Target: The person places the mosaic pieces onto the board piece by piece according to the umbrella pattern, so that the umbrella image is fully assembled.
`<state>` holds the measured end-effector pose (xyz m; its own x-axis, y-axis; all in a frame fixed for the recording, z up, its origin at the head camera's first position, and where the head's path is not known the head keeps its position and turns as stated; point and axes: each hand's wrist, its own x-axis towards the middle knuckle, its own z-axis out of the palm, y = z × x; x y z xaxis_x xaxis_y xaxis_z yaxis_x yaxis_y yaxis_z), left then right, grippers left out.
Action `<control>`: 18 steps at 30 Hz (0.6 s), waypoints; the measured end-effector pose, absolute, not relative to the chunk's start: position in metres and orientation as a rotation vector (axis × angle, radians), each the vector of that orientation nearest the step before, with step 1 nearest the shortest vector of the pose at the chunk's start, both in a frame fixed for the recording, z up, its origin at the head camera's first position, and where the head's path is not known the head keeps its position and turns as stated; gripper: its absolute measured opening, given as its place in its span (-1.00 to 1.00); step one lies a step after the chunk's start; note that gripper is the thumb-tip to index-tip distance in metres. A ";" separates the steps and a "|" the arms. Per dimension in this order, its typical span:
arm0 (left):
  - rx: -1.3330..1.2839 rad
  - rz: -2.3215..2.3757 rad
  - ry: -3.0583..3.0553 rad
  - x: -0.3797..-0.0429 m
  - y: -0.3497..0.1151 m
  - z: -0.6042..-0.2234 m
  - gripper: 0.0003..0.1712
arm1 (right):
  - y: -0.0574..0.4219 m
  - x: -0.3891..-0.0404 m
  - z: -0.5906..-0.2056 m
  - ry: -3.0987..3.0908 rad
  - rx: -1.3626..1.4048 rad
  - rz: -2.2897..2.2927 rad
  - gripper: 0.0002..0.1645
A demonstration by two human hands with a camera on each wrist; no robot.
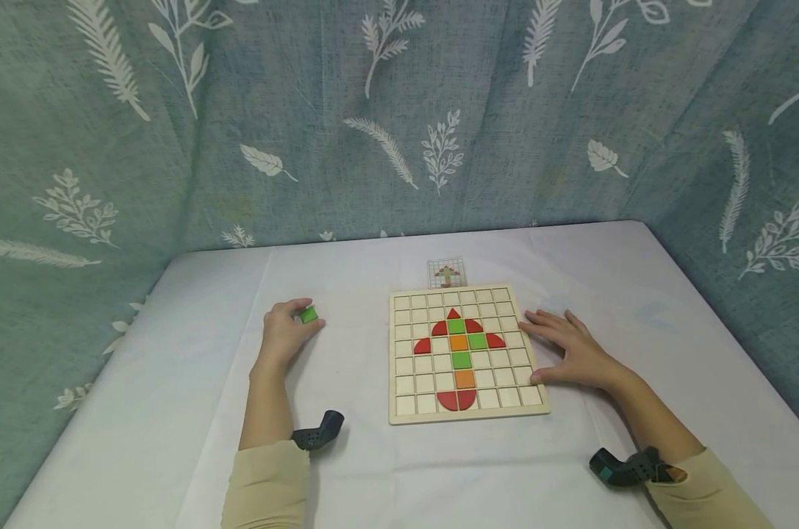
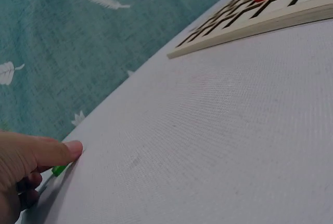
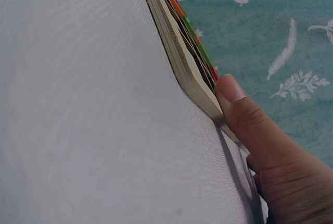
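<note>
My left hand [image 1: 284, 332] pinches a small green square block [image 1: 309, 314] between thumb and fingertips, over the cloth left of the board. In the left wrist view the fingers [image 2: 57, 151] hide most of that block. A wooden grid board [image 1: 399, 367] bears red, green and orange pieces laid out in a plane-like shape. Red rounded pieces [image 1: 447, 400] sit at its bottom, and a red triangle [image 1: 453, 314] tops it. My right hand [image 1: 574, 353] touches the board's right edge with thumb and fingers spread apart. The thumb [image 3: 244, 104] lies against the rim in the right wrist view.
A small pattern card [image 1: 447, 272] with a similar coloured figure lies just behind the board, partly covered by its far edge. White cloth [image 1: 346, 470] covers the table. Patterned green-blue curtain [image 1: 320, 147] hangs behind and at both sides.
</note>
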<state>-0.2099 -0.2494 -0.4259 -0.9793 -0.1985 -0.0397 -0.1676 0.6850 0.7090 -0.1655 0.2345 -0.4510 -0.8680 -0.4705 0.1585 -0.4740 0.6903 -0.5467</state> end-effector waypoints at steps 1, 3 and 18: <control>0.311 -1.182 -2.849 -0.210 -0.249 -0.426 -0.41 | 0.234 -0.165 -0.451 -2.880 0.805 0.940 0.07; 0.309 -1.176 -2.851 -0.209 -0.249 -0.426 -0.47 | 0.234 -0.165 -0.450 -2.877 0.804 0.947 0.07; 0.186 -0.971 -2.938 -0.205 -0.249 -0.427 -0.53 | 0.234 -0.164 -0.450 -2.876 0.796 0.954 0.06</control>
<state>-0.2052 -0.2488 -0.4272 -0.9919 -0.1268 0.0017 -0.1008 0.7968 0.5958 -0.1643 0.2336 -0.4504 -0.8709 -0.4637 0.1631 -0.4692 0.6853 -0.5570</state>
